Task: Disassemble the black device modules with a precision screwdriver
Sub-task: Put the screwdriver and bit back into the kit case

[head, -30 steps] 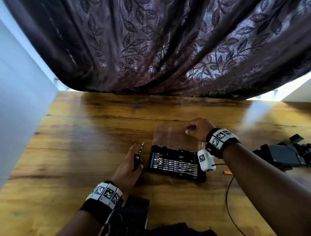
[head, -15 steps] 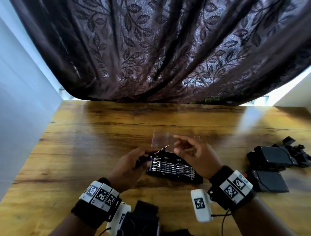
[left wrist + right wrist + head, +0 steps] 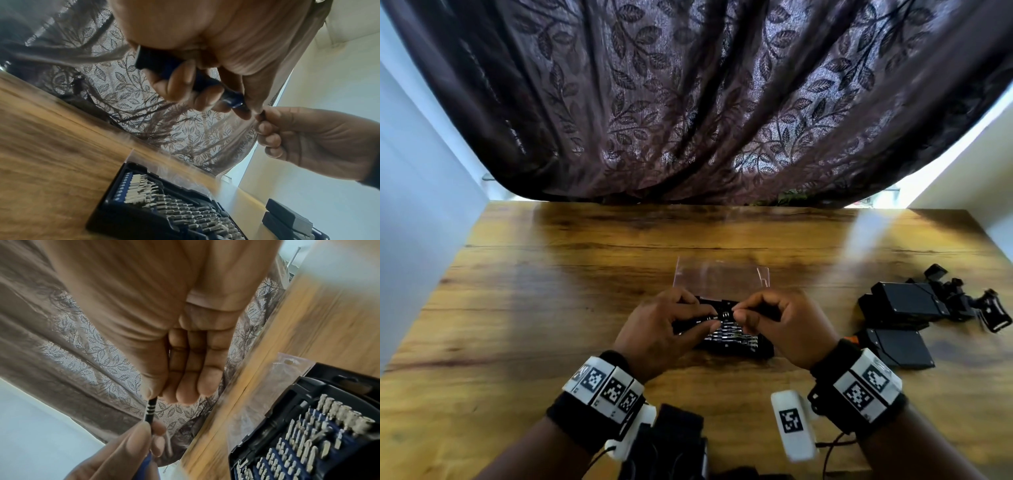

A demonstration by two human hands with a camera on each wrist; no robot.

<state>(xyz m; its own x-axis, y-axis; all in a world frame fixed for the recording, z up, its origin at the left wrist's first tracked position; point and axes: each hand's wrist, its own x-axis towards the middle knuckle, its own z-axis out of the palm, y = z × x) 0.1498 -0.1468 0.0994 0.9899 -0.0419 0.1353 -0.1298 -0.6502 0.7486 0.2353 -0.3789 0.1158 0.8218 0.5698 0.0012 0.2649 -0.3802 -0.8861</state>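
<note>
Nearest the camera, two wrists are wearing black bands with white marker blocks, one band on each. Just beyond them, the left hand (image 3: 659, 329) is curling its fingers round the dark blue handle of one precision screwdriver (image 3: 216, 87), holding it raised above the table. The right hand (image 3: 779, 327) is meeting it at the tip, thumb and forefinger pinching the black, silver-ringed end of the shaft, the other three fingers folded in against the palm. Directly beneath both hands, one open black bit case (image 3: 736, 344) is lying on the wooden table (image 3: 534, 308), its rows of silver bits too many and too blurred to count; its clear lid (image 3: 719, 277) is lying flat behind it. Off to the right, well apart from the hands, the black device modules (image 3: 900, 301) are sitting in a cluster: at least two flat boxes, one nearer (image 3: 897, 347), plus smaller black parts beyond. Farthest back, one dark leaf-patterned curtain (image 3: 688, 102) is hanging past the table's far edge.
</note>
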